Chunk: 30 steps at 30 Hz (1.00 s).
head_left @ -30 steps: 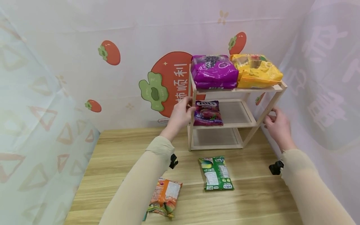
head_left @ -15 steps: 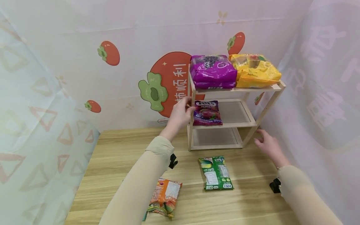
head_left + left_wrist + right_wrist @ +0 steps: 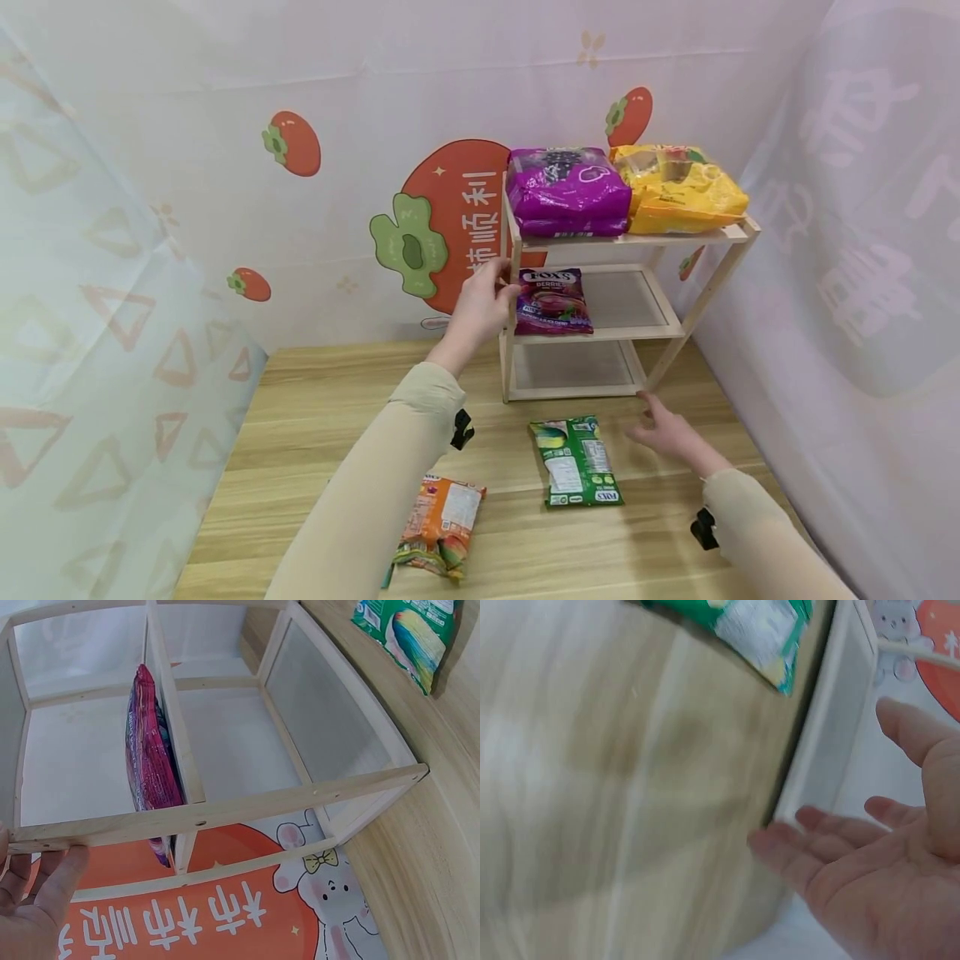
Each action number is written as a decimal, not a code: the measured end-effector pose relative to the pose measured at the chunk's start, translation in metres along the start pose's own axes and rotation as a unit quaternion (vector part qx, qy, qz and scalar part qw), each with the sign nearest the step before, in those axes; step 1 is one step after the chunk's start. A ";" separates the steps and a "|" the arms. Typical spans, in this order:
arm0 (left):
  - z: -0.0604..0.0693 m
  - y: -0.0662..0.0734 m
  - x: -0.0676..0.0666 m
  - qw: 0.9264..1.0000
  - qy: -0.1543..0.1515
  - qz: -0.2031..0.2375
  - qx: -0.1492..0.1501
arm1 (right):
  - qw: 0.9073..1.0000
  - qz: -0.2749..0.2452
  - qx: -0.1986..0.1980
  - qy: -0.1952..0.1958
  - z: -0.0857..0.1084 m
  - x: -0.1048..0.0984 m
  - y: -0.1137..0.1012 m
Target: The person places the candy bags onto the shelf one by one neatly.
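Note:
My left hand (image 3: 483, 304) grips the left front post of a three-tier wooden shelf rack (image 3: 600, 333), its fingers curled round the wood. In the left wrist view, those fingers (image 3: 56, 881) wrap the post near its upper end. A dark purple-red candy bag (image 3: 553, 302) marked FOX'S Berries lies on the middle tier, at the left. My right hand (image 3: 667, 433) hovers over the table just right of a green FOX'S candy bag (image 3: 576, 460), apart from it. Its fingers are extended and hold nothing, as the right wrist view also shows.
On the top tier sit a purple bag (image 3: 570, 196) and a yellow bag (image 3: 684, 192) side by side. An orange candy bag (image 3: 450, 517) lies on the wooden table (image 3: 330, 400), partly behind my left sleeve. Printed cloth walls (image 3: 360, 100) enclose the back and sides.
My right hand has come away from the rack's right side, moving down and left toward the green candy bag. The left hand has stayed on the post.

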<state>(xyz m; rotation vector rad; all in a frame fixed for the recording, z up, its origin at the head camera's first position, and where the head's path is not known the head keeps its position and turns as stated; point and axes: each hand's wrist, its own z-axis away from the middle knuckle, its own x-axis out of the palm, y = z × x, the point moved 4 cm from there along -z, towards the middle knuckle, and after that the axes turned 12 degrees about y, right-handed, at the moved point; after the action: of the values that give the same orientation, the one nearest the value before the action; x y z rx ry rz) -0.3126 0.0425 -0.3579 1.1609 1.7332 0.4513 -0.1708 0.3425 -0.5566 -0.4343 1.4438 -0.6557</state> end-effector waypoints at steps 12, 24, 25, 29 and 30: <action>-0.001 0.000 0.000 1.000 -0.002 -0.002 0.005 | 0.999 0.018 0.033 -0.005 0.008 0.056 -0.007; 0.001 0.003 -0.001 1.000 -0.002 0.000 0.003 | 0.999 0.007 0.031 0.006 0.013 0.083 -0.010; 0.001 0.003 -0.001 1.000 -0.002 -0.001 0.004 | 0.999 0.010 0.036 0.009 0.014 0.084 -0.010; 0.001 0.002 -0.001 1.000 -0.002 0.002 0.002 | 0.998 0.010 0.056 0.014 0.015 0.089 -0.010; 0.001 0.002 0.000 1.000 -0.002 0.003 0.002 | 0.998 0.006 0.061 0.015 0.015 0.090 -0.010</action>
<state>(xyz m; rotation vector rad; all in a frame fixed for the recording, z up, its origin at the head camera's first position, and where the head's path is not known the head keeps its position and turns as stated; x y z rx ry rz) -0.3110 0.0429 -0.3567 1.1689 1.7293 0.4490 -0.1573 0.2751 -0.6175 -0.3213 1.4244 -0.7379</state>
